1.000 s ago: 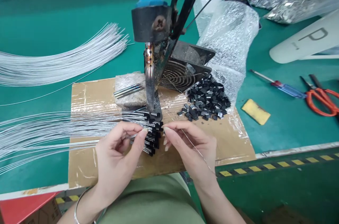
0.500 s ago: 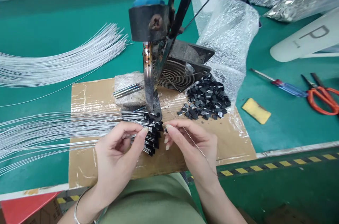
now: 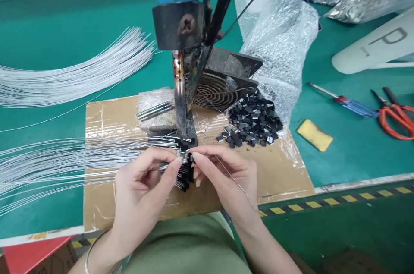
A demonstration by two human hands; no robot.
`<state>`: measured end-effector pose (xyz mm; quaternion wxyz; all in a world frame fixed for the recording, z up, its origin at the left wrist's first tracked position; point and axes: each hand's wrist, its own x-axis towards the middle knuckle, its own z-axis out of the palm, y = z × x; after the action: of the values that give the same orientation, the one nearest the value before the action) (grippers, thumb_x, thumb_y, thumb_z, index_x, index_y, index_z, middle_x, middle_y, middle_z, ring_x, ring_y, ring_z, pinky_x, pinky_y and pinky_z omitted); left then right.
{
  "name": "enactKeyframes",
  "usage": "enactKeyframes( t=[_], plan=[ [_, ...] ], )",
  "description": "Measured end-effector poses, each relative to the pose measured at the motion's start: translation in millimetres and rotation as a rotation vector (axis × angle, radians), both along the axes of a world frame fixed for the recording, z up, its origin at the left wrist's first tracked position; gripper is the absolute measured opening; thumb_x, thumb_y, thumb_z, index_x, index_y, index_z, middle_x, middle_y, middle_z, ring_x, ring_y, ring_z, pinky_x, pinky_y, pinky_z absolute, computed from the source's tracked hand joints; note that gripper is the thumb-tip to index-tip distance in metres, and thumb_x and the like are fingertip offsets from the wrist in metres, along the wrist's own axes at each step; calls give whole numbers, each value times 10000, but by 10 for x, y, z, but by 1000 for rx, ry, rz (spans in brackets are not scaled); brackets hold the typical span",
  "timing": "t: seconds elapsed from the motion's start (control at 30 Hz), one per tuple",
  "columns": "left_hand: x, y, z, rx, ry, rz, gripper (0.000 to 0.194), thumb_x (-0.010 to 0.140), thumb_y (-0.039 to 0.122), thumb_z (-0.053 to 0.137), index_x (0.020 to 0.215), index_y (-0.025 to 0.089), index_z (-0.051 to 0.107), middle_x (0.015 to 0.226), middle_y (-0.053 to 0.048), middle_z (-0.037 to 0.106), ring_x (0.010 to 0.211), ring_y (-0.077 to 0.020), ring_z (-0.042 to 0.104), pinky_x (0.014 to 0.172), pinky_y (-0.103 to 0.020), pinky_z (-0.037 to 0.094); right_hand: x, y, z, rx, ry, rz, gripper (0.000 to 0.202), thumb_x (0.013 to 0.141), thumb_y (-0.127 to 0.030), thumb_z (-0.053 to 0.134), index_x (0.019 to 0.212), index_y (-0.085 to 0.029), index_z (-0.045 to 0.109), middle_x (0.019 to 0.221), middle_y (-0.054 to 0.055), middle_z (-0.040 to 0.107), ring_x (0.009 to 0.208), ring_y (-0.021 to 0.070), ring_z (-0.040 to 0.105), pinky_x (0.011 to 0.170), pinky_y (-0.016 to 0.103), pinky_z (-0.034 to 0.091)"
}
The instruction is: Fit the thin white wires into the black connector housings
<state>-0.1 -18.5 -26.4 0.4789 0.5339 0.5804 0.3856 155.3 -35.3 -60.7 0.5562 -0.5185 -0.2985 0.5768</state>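
My left hand (image 3: 145, 183) is closed, thumb and forefinger pinching what looks like the end of a white wire; the fingers partly hide it. Opposite it, my right hand (image 3: 226, 174) pinches a small dark piece that looks like a black connector. A thin solder wire (image 3: 231, 175) also runs through the right hand and back over the wrist. Fingertips of both hands nearly meet over a bunch of wires ending in black connectors (image 3: 184, 174). Just above the hands, a soldering iron (image 3: 180, 105) with a blue handle points downward in its stand.
Loose black connectors (image 3: 254, 121) are piled on the cardboard (image 3: 274, 174), beside a round-grilled fan (image 3: 216, 90). A white wire bundle (image 3: 80, 75) lies left. Rightward are a yellow sponge (image 3: 314, 135), a screwdriver (image 3: 352, 103), orange-handled cutters (image 3: 394, 118) and bubble wrap (image 3: 281, 45).
My right hand has moved left, bringing its small black piece close to the fingertips of my left hand. The left hand has hardly moved.
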Motion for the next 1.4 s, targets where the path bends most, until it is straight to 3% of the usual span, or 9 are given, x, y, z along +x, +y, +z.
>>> enactKeyframes(
  t=[0.7,1.1,1.23,1.3,1.4],
  plan=[
    [4,36,47,-61,-73,-30,117,910,122,740,838,213,755,914,-3,796,812,-102,744,742,-133,578,-19,17,28,-6,-42,25,65,885,-288,824,913,-260,876,726,9,767,534,115,655,481,203,592],
    [23,51,42,-65,-54,-2,117,875,121,758,799,211,753,902,-30,798,779,-144,747,677,-192,587,-24,12,3,-4,-35,36,64,900,-299,820,930,-272,870,733,-1,751,550,110,648,492,199,564],
    [36,58,15,-56,-63,15,104,884,139,757,805,206,750,891,-28,792,779,-141,735,687,-191,584,10,-23,14,81,-226,63,260,1061,-361,593,1086,-264,833,756,-4,645,568,111,584,526,244,517],
    [43,69,6,-49,-62,21,105,882,139,759,800,203,744,878,-17,785,777,-126,725,705,-172,579,34,-59,34,109,-339,72,334,1115,-351,458,1250,-280,756,764,-16,594,569,114,537,544,261,487],
    [52,95,4,-49,-53,19,107,874,136,762,792,199,735,871,-9,783,783,-113,722,731,-155,574,59,-115,66,116,-413,80,339,1122,-288,429,1419,-326,589,778,-38,630,581,122,539,587,272,480]
  ],
)
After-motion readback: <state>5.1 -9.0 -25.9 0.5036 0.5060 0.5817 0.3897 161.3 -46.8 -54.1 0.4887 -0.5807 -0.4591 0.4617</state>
